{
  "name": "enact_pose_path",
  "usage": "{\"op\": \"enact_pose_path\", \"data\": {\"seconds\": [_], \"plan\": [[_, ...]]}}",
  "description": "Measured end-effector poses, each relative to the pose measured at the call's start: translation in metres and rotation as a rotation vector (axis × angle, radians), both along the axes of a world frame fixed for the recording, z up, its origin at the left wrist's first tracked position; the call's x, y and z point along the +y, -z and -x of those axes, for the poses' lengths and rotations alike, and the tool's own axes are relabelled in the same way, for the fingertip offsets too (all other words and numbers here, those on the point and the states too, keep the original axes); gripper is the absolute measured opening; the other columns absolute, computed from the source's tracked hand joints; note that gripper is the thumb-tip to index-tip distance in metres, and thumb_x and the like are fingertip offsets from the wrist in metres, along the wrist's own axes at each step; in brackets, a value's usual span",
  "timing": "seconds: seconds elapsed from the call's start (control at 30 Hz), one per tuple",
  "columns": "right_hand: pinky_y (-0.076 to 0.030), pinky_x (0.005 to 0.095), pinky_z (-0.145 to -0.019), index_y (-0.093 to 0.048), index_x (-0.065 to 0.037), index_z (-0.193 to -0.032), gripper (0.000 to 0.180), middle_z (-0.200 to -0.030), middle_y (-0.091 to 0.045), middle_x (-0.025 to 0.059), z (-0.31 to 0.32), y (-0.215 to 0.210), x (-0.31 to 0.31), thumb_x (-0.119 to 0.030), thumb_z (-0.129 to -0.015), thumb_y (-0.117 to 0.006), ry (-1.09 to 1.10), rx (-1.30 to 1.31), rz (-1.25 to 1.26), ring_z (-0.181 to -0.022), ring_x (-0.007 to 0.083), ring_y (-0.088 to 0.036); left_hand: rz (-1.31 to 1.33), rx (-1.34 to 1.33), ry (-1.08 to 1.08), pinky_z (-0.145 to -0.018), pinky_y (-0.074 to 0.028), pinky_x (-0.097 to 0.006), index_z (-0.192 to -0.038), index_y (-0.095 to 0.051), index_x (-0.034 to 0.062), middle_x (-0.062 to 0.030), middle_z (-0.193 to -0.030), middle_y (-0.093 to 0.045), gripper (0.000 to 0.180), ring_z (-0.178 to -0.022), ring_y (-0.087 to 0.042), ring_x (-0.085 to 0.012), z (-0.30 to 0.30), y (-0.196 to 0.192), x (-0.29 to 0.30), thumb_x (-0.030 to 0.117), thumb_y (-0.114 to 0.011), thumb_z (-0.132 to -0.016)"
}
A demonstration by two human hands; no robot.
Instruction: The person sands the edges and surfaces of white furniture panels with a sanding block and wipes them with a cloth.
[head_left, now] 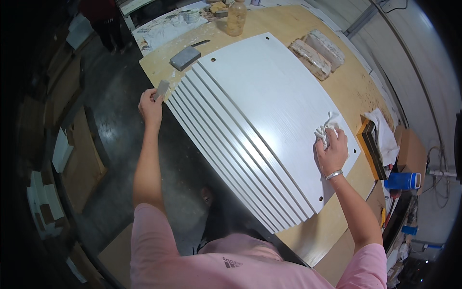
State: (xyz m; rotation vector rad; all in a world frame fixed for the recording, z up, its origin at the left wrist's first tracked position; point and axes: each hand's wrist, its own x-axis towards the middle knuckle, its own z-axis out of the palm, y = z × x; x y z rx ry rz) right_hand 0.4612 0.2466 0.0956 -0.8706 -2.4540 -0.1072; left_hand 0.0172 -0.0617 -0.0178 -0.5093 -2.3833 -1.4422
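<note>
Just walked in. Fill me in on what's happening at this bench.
A person in a pink shirt stands at a plywood workbench over a fanned stack of white panels. The right hand presses a crumpled white cloth onto the top panel near its right edge. The left hand holds a small grey block at the left end of the stack. A larger grey block, an amber plastic jar and two worn blocks lie farther back on the bench.
</note>
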Motion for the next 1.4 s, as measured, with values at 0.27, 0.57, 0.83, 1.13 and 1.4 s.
{"op": "enact_pose_path", "data": {"seconds": [0.27,0.57,0.83,1.13,1.4], "plan": [[-0.049,0.0432,-0.078,-0.068,-0.008,-0.102,0.031,-0.113,-0.061,0.0166,0.001,0.001,-0.001,-0.021,-0.074,-0.068,-0.009,0.025,-0.004,-0.092,0.0339,-0.057,0.025,-0.057,0.137,-0.068,-0.049,-0.029,-0.099,-0.066,0.0015,-0.0071,-0.089,-0.063,0.027,-0.073,-0.060,-0.0167,-0.111,-0.010,-0.012,-0.006,-0.074,-0.074],[-0.050,0.0447,-0.076,-0.068,-0.010,-0.094,0.025,-0.108,-0.063,0.0151,0.000,0.009,0.004,-0.028,-0.076,-0.069,-0.017,0.055,-0.057,-0.091,0.0341,-0.059,-0.004,0.007,0.422,-0.068,-0.049,-0.036,-0.090,-0.065,0.0021,-0.0127,-0.086,-0.063,0.027,-0.077,-0.061,-0.0295,-0.399,-0.020,-0.030,-0.004,-0.078,-0.068],[-0.049,0.0447,-0.075,-0.070,-0.014,-0.094,0.028,-0.106,-0.063,0.0126,-0.005,0.014,0.010,-0.034,-0.077,-0.064,0.047,0.015,-0.043,-0.093,0.0328,-0.059,-0.099,-0.107,0.581,-0.068,-0.050,-0.038,-0.089,-0.066,0.0017,-0.0140,-0.084,-0.064,0.029,-0.077,-0.062,-0.0322,-0.535,-0.029,-0.038,-0.003,-0.081,-0.064],[-0.048,0.0453,-0.081,-0.071,-0.013,-0.102,0.033,-0.114,-0.061,0.0145,-0.005,0.011,0.003,-0.035,-0.078,-0.062,0.049,-0.023,0.034,-0.099,0.0326,-0.058,-0.041,-0.060,0.587,-0.068,-0.049,-0.042,-0.090,-0.067,0.0017,-0.0136,-0.084,-0.063,0.029,-0.079,-0.060,-0.0347,-0.565,-0.029,-0.039,-0.004,-0.079,-0.064],[-0.045,0.0459,-0.088,-0.069,-0.012,-0.108,0.036,-0.119,-0.058,0.0159,-0.007,0.006,0.001,-0.036,-0.083,-0.059,0.051,-0.064,0.097,-0.106,0.0327,-0.055,0.056,-0.142,0.481,-0.069,-0.049,-0.042,-0.088,-0.067,0.0020,-0.0137,-0.085,-0.063,0.031,-0.079,-0.060,-0.0341,-0.559,-0.038,-0.037,-0.004,-0.079,-0.061]]}}
